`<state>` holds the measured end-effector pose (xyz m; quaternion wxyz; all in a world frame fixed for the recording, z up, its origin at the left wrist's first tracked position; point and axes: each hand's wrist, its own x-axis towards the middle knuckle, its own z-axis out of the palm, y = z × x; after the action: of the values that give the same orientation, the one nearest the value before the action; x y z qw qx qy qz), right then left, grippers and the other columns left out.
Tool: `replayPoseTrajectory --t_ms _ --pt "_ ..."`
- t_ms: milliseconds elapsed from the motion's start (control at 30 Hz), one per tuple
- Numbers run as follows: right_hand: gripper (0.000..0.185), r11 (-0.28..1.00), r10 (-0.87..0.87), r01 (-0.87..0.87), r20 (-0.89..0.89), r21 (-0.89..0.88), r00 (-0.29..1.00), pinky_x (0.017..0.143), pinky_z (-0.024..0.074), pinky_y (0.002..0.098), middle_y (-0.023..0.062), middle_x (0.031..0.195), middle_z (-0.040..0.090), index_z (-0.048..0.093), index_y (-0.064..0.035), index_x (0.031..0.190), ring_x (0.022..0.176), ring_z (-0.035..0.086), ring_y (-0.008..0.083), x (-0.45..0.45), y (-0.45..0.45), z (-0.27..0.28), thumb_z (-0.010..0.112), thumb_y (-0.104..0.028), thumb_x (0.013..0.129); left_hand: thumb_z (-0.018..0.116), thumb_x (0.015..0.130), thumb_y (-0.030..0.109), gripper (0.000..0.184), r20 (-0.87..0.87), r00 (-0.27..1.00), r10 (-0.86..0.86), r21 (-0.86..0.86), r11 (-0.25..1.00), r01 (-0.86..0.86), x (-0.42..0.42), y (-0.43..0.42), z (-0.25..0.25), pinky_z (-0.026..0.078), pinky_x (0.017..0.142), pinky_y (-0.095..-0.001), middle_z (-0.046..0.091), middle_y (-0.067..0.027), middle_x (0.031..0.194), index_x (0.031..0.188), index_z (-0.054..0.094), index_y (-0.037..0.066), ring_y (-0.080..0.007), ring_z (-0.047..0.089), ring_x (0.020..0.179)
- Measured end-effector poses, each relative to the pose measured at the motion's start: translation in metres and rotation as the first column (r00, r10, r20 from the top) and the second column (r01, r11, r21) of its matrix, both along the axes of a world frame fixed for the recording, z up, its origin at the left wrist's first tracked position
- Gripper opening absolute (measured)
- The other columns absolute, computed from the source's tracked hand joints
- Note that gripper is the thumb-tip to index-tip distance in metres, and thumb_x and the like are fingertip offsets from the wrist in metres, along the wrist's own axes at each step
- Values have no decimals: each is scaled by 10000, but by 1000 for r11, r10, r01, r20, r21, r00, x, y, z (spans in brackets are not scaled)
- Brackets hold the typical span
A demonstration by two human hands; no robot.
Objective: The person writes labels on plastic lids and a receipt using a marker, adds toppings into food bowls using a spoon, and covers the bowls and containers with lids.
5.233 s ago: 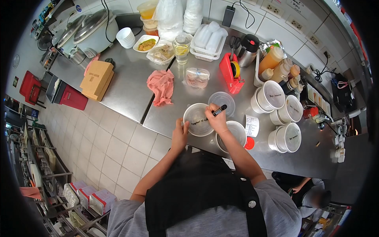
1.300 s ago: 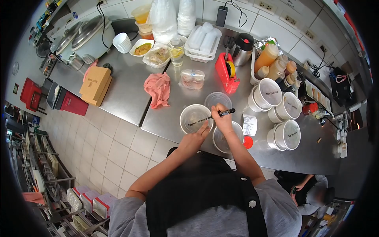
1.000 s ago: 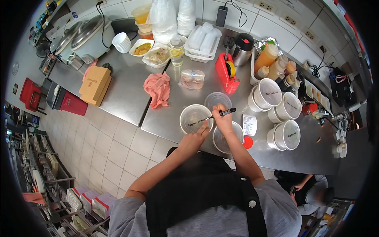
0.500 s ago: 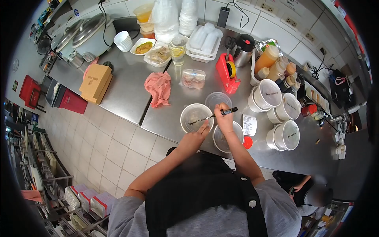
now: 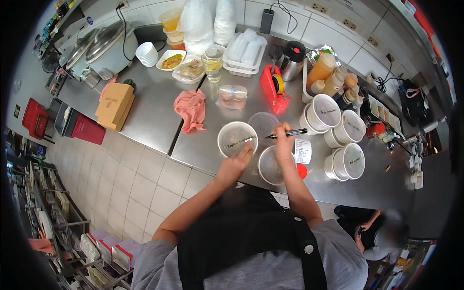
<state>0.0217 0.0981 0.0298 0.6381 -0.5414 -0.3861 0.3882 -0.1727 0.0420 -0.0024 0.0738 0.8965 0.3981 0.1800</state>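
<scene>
A round white tub [image 5: 228,133] with a clear lid and dark handwriting stands near the counter's front edge. My left hand [image 5: 234,167] rests against its near right side, fingers stretched onto the lid. In my right hand [image 5: 284,145] is a black marker [image 5: 298,132], its tip pointing left and lifted off the lid. A second lidded tub [image 5: 268,169] sits below my right hand, partly hidden by it. Behind the hands lies a clear round lid [image 5: 264,123]. A printed receipt [image 5: 303,152] and a red cap [image 5: 302,171] are right of my wrist.
Stacked tubs with written lids [image 5: 350,161] stand to the right. Further back are a red tape dispenser [image 5: 274,92], sauce bottles [image 5: 323,66], a wrapped pack [image 5: 232,96] and a pink cloth [image 5: 190,111]. Another person [image 5: 372,232] is at lower right.
My right hand has drawn the marker away from the lid, to the right and up. My left hand remains on the tub. The view has shifted slightly.
</scene>
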Motion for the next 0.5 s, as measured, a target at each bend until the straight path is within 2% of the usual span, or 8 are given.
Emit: replayPoseTrajectory --t_ms 67,167,200,233,333,400,433,500 --pt "285 999 13 -18 -107 -46 994 472 302 212 8 652 528 450 -116 692 555 409 50 16 -11 18 559 -211 937 559 783 70 476 56 995 88 147 984 -95 4 13 -6 564 594 -343 468 -144 1426 1258 539 41 -246 677 717" --pt "297 999 -16 9 -138 -53 990 456 299 219 20 646 530 451 -108 686 530 398 54 36 -33 26 550 -209 947 569 765 71 503 211 977 28 133 990 -57 10 15 22 561 604 -353 503 -130 1380 1267 542 65 -259 670 738" --pt "322 1000 17 -20 -125 -23 992 440 299 220 34 644 532 455 -91 689 491 395 59 42 -41 20 531 -230 970 578 811 71 414 284 959 19 14 1000 -24 14 8 39 553 620 -378 607 -132 1198 1225 556 73 -281 666 716" --pt "322 1000 7 -11 -122 -29 992 440 299 220 34 644 532 455 -91 689 491 395 59 42 -52 19 531 -230 970 578 811 71 414 286 958 12 8 1000 -15 20 0 46 553 620 -378 607 -132 1198 1225 556 73 -281 666 716" --pt "367 993 20 -30 -92 -118 996 425 308 225 43 647 537 478 -70 703 449 407 66 32 -77 13 512 -290 994 602 865 113 338 332 934 130 -252 967 -46 30 -10 49 533 627 -409 674 -131 954 1196 549 68 -326 670 719" --pt "370 986 47 -56 -63 -157 997 422 309 227 33 637 534 482 -75 704 450 415 65 24 -85 5 518 -304 992 662 865 182 359 232 918 320 -655 750 -96 35 -8 33 500 572 -385 666 -133 746 1150 483 57 -304 667 651" --pt "374 977 82 -87 -36 -194 996 419 311 229 23 627 532 486 -79 705 451 423 64 22 -87 2 525 -318 990 662 865 182 359 235 920 315 -656 750 -89 37 -8 20 500 572 -385 666 -133 746 1150 483 57 -304 667 651" --pt "386 974 132 -128 11 -188 991 420 311 230 -8 593 506 482 -85 682 458 434 55 19 -87 -7 561 -323 975 709 826 164 433 441 849 291 -621 782 55 35 -11 -2 476 548 -347 649 -131 686 1133 423 53 -233 659 606"
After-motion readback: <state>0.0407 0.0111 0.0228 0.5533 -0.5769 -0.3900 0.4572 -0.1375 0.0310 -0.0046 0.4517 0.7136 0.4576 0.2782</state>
